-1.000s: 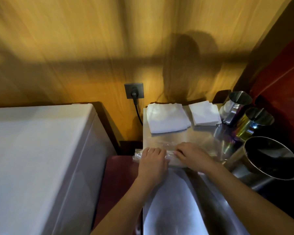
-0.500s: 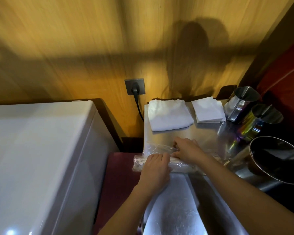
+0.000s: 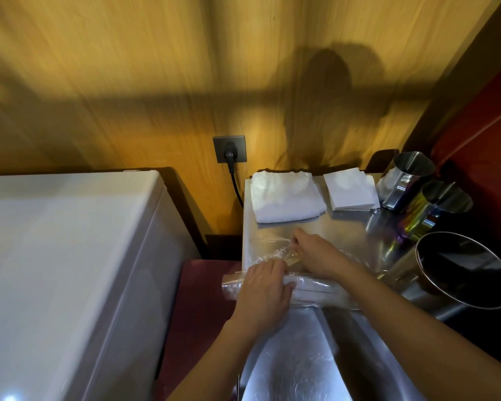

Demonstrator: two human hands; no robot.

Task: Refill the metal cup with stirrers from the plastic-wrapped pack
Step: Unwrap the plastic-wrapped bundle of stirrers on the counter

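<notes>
The plastic-wrapped pack of stirrers point(image 3: 315, 290) lies across the steel counter point(image 3: 289, 369), its left end sticking out past the counter's edge. My left hand point(image 3: 262, 293) presses down on the pack's left part. My right hand point(image 3: 318, 256) pinches the loose clear wrap point(image 3: 269, 250) just behind the pack and holds it up off the counter. Two metal cups stand at the back right: a plain steel one point(image 3: 402, 180) and an iridescent one point(image 3: 434, 209). I cannot see inside either.
A folded white towel point(image 3: 284, 198) and a stack of white napkins point(image 3: 350, 189) lie at the counter's back. A large dark metal bowl point(image 3: 463, 273) sits at the right. A white appliance point(image 3: 58, 270) fills the left; a plugged-in wall socket point(image 3: 229, 149) is behind.
My right hand has moved away from the pack toward the back, drawing the clear wrap open. My left hand stays pressed on the pack. The view has tilted slightly.
</notes>
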